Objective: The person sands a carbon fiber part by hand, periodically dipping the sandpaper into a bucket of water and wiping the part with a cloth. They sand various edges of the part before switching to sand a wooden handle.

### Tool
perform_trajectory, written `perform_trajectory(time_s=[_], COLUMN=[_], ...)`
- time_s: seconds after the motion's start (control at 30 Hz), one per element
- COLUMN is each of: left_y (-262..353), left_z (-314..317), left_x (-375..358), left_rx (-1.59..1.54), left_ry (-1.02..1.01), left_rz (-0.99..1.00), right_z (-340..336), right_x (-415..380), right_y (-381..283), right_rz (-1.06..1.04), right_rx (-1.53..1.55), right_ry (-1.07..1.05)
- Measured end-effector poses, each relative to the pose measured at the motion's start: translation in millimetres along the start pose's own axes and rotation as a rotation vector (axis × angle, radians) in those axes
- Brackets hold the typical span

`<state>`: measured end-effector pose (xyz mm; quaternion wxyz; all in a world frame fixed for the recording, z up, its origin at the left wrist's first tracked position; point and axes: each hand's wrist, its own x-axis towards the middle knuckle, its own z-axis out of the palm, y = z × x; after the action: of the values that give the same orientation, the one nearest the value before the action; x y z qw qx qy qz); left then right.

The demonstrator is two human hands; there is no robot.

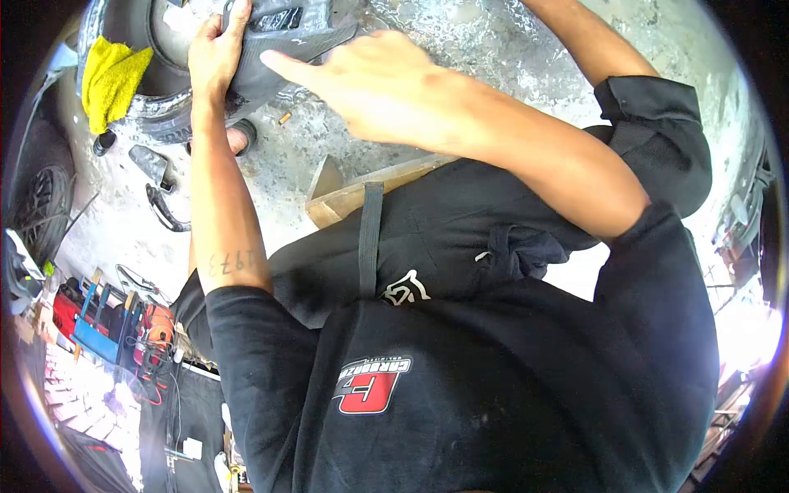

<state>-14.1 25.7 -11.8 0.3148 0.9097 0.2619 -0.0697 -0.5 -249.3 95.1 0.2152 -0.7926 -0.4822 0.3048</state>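
Observation:
My left hand grips the near-left edge of a dark panel, thumb on top; its other fingers are partly hidden. The panel has a rectangular opening and a fabric-like weave, and rests over a tyre lying flat. My right hand is over the panel's right side with one finger stretched out across it. Its other fingers are blurred, and nothing shows in that hand. A yellow cloth hangs over the tyre's left side, left of my left hand.
A wooden piece stands by my black-clad legs. On the stained concrete floor are a sandalled foot and a small orange-brown bit. A dark wheel is at far left. Tools and cables lie at lower left.

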Motion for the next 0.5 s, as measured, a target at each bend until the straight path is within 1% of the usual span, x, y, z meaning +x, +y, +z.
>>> perform_trajectory(time_s=[0.03,0.07,0.1,0.13,0.2,0.27,0.33,0.37,0.4,0.43,0.5], left_y=[-3.9,-8.7,-10.2,-15.9,-25.5,-24.8,-27.2,-28.6,-27.5,18.8,13.0], left_z=[2.2,2.5,-2.8,-5.9,-6.9,-2.2,4.9,8.1,10.1,-6.2,-5.1], left_x=[3.4,5.7,9.7,16.6,29.2,27.3,22.2,21.0,20.7,-4.1,-2.5], left_rx=[-0.062,-0.126,-0.027,-0.041,0.136,0.105,0.075,0.035,-0.003,0.09,0.045], left_ry=[-0.027,-0.051,-0.126,-0.122,-0.241,-0.189,-0.143,-0.118,-0.093,-0.147,-0.128], left_rz=[0.0,0.0,-0.036,-0.039,-0.028,-0.018,-0.017,0.011,0.041,-0.069,-0.037], right_z=[-0.6,2.7,7.1,7.4,-5.3,-24.6,-41.1,-46.1,-50.5,-57.0,-94.7], right_x=[9.6,16.3,22.2,25.0,10.1,-6.8,-25.0,-35.5,-46.4,-54.9,-56.4], right_y=[-7.2,-10.9,-12.8,-14.5,-12.2,-3.9,6.8,14.7,24.5,34.9,38.6], right_rz=[0.043,0.042,0.083,0.125,0.157,0.186,0.295,0.293,0.266,0.237,0.18], right_rx=[-0.052,-0.059,-0.091,-0.126,-0.152,-0.187,-0.301,-0.319,-0.316,-0.311,-0.089], right_ry=[-0.021,-0.027,-0.017,-0.007,-0.054,-0.103,-0.21,-0.225,-0.126,-0.026,0.059])
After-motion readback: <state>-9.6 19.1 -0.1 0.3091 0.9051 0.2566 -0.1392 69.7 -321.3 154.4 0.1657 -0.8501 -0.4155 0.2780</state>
